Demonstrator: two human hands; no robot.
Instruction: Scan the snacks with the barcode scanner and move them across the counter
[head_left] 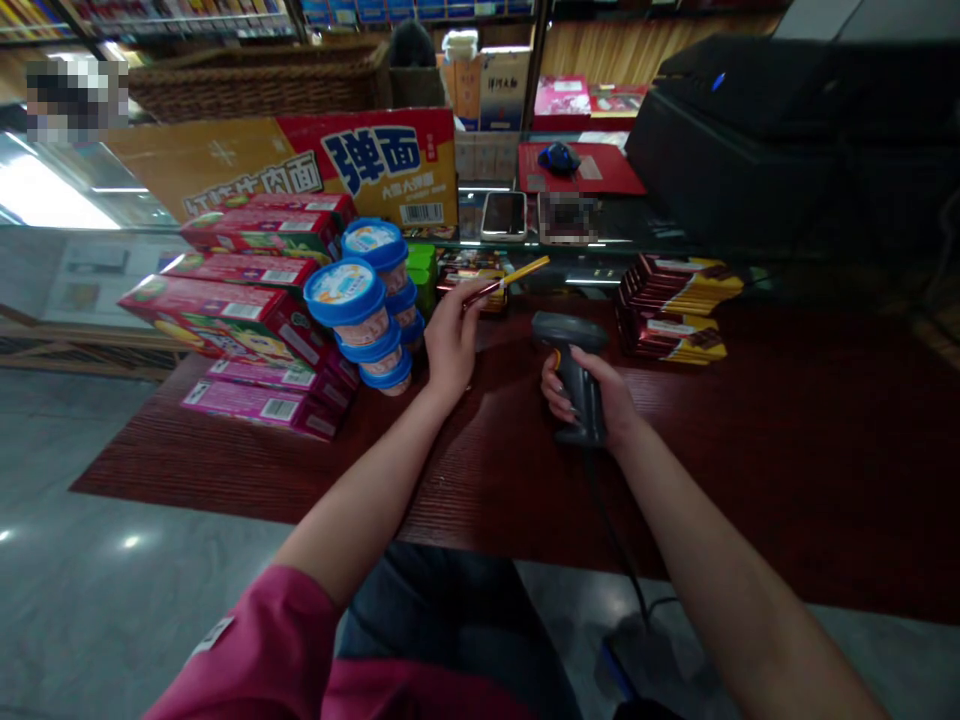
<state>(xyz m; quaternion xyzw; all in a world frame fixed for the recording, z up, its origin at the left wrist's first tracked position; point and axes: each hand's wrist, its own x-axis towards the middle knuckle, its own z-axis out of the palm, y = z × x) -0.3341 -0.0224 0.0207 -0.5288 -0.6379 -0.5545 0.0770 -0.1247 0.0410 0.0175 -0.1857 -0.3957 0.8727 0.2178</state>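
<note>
My left hand (452, 340) pinches a thin brown-and-yellow snack packet (529, 269), held nearly edge-on above the wooden counter (480, 470). Behind that hand lie similar dark wrapped packets (471, 264), partly hidden. My right hand (611, 392) is wrapped round the grip of a black barcode scanner (568, 328), its head turned toward the left hand. A cable runs down from the scanner's handle. Right of the scanner lie two piles of brown-and-yellow packets (675, 338). Left of my left hand stand stacked blue-lidded tubs (346, 288) and a green pack (422, 268).
Red boxes (232, 305) and purple boxes (259, 402) are stacked at the left. A noodle carton (390, 165) and a wicker basket (262, 85) stand behind. On the glass top are a phone (504, 215) and a mouse (559, 158). Bulky black equipment (750, 130) occupies the right back.
</note>
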